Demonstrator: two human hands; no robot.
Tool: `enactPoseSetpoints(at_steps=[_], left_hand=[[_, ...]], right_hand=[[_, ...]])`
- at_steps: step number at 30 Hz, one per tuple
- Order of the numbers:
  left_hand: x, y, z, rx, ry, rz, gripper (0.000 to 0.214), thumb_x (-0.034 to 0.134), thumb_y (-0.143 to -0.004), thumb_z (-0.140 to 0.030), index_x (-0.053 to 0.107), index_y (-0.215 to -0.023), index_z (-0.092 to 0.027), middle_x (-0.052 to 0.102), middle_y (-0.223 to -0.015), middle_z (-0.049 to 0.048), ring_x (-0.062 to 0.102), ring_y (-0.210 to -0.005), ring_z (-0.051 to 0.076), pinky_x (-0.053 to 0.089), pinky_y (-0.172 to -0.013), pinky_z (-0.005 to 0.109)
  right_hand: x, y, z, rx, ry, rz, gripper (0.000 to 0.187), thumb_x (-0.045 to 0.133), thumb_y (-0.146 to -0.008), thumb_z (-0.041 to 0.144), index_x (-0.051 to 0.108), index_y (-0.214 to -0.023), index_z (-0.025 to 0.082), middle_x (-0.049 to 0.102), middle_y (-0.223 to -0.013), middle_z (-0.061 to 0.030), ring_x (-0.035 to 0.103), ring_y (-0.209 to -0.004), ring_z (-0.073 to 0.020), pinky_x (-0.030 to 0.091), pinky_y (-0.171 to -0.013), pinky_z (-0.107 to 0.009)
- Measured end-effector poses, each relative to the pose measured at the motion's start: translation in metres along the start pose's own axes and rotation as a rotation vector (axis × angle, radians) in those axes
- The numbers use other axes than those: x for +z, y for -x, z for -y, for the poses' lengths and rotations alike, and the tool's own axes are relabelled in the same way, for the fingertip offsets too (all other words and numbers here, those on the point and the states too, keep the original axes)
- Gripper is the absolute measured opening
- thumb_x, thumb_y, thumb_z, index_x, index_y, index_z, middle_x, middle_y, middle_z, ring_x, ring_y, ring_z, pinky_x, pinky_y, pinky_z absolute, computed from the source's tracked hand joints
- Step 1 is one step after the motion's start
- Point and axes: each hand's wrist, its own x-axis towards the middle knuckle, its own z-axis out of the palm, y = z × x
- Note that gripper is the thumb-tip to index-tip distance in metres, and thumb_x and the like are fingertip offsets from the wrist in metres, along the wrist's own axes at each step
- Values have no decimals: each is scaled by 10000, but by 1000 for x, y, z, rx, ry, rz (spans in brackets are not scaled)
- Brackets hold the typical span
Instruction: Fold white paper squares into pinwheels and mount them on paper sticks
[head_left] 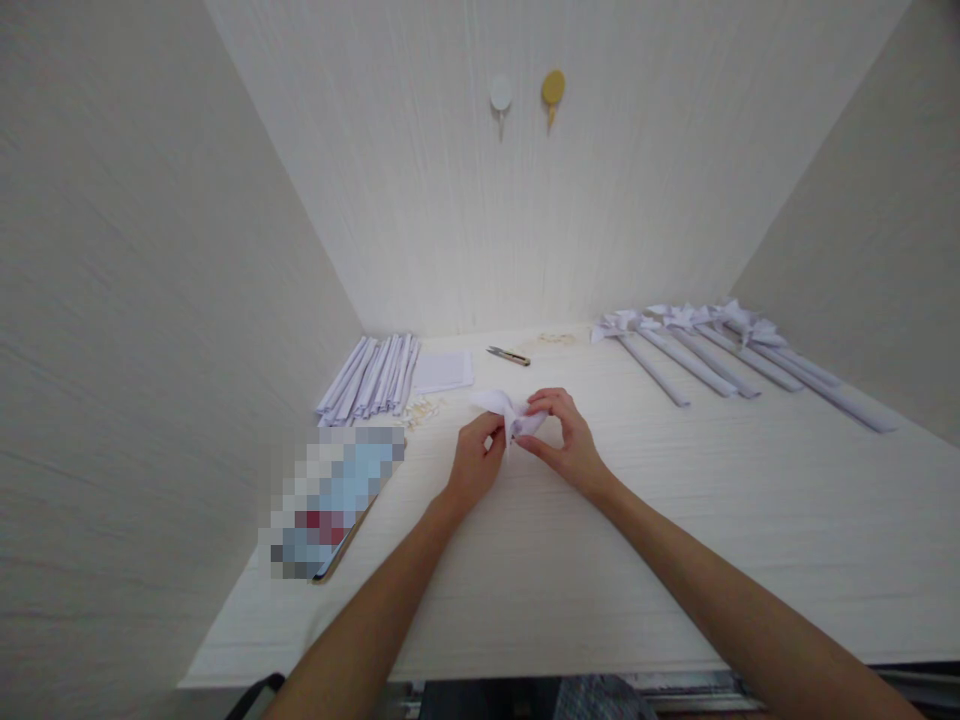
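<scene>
A folded white paper pinwheel head (pixel 512 415) is held above the middle of the table between my two hands. My left hand (pixel 478 455) pinches its left side, with the fingertips partly hidden behind the paper. On the other side, the thumb and fingers of my right hand (pixel 568 440) are closed on a paper blade. Beyond my hands lie small thread snips (pixel 509 355) and a stack of white paper squares (pixel 442 370).
Rolled paper sticks (pixel 371 378) are piled at the back left, near small pale bits (pixel 420 411). A pixelated phone-like object (pixel 341 505) lies at left. Several finished paper pinwheels (pixel 679 345) rest at the back right. Two hooks, white (pixel 500 93) and yellow (pixel 553 88), are on the wall.
</scene>
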Motion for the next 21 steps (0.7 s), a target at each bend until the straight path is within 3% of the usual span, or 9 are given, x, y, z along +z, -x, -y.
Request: enactPoseSetpoints(at_steps=[6, 13, 18, 21], left_hand=[[0, 1, 5, -86, 20, -172, 180, 434, -715, -159, 600, -648, -169, 593, -657, 7, 486, -617, 121, 382, -608, 235], [-5, -2, 13, -163, 46, -441, 153, 465, -695, -207, 586, -609, -169, 571, -613, 1, 486, -625, 126, 377, -606, 240], [-5, -8, 15, -312, 285, -378, 178, 464, -676, -243, 505, -524, -160, 499, -506, -21, 436, -517, 95, 352, -527, 221], [-2, -9, 13, -300, 437, -287, 138, 469, -663, -253, 505, -567, -159, 469, -501, -32, 415, -502, 83, 337, -512, 213]], right_hand=[[-3, 1, -2, 102, 8, -124, 201, 555, -740, 360, 507, -906, 256, 491, -998, -59, 457, -989, -206, 393, -773, -356], [-1, -1, -6, 149, -38, -81, 127, 549, -746, 341, 523, -813, 237, 513, -903, -40, 493, -887, -178, 409, -702, -313], [2, -2, -9, 204, -65, -49, 105, 550, -739, 323, 533, -754, 220, 534, -834, -29, 511, -804, -158, 418, -652, -293], [3, -2, -10, 247, -99, -21, 104, 551, -733, 315, 539, -729, 212, 545, -793, -19, 518, -759, -147, 421, -625, -280]])
